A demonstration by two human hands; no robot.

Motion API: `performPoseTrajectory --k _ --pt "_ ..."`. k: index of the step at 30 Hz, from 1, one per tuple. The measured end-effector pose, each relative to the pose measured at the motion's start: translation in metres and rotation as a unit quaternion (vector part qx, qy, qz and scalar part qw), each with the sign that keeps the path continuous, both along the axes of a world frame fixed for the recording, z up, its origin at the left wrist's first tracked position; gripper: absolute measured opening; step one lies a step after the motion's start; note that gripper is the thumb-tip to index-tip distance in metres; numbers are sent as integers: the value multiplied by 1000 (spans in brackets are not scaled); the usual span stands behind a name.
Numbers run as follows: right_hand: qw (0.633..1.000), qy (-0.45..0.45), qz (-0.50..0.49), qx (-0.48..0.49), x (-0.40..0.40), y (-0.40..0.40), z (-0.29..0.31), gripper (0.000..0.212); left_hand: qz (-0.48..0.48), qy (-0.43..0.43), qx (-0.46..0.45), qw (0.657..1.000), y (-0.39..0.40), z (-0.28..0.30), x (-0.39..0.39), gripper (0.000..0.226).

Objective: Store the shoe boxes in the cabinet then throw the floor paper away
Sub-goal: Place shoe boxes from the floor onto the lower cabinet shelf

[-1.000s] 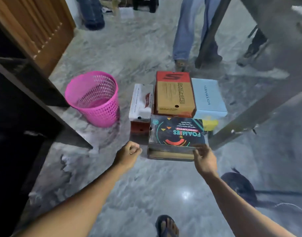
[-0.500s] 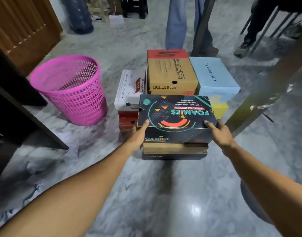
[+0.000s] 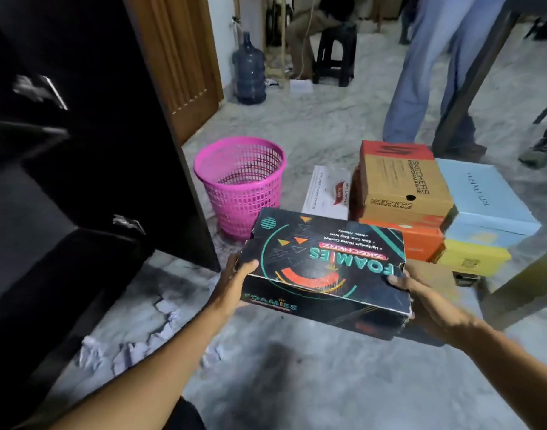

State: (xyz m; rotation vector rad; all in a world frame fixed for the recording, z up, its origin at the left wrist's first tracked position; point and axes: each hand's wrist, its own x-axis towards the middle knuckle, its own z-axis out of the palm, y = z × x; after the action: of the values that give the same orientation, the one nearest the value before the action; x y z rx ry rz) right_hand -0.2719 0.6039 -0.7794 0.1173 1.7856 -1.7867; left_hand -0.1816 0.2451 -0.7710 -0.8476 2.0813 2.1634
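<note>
A black Foamies shoe box (image 3: 324, 268) is held in the air at the centre of the view. My left hand (image 3: 235, 282) grips its left end and my right hand (image 3: 421, 302) grips its right end. Behind it on the floor stand more shoe boxes: a brown Skechers box (image 3: 402, 181) on an orange one (image 3: 421, 240), a light blue box (image 3: 489, 200) on a yellow one (image 3: 473, 257), and a white box (image 3: 328, 190). Crumpled papers (image 3: 132, 346) lie on the floor at lower left. The dark cabinet (image 3: 80, 150) fills the left side.
A pink mesh bin (image 3: 241, 184) stands between the cabinet and the boxes. A person in jeans (image 3: 427, 72) stands behind the boxes by a dark table leg (image 3: 479, 69). A water jug (image 3: 249, 72) and a black stool (image 3: 334, 54) are at the back.
Both hands closed on the black Foamies box and lifted it off the stack. The view has swung left, bringing the cabinet and floor papers into sight.
</note>
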Motion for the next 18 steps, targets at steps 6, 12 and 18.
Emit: performPoseTrajectory --k 6,12,18 --pt "990 13 143 -11 26 -116 1 77 112 -10 -8 994 -92 -4 82 17" --pt "978 36 200 40 37 -227 11 70 251 -9 41 967 -170 -31 144 60" --pt "961 22 272 41 35 -342 7 70 412 11 55 909 -226 -35 166 36"
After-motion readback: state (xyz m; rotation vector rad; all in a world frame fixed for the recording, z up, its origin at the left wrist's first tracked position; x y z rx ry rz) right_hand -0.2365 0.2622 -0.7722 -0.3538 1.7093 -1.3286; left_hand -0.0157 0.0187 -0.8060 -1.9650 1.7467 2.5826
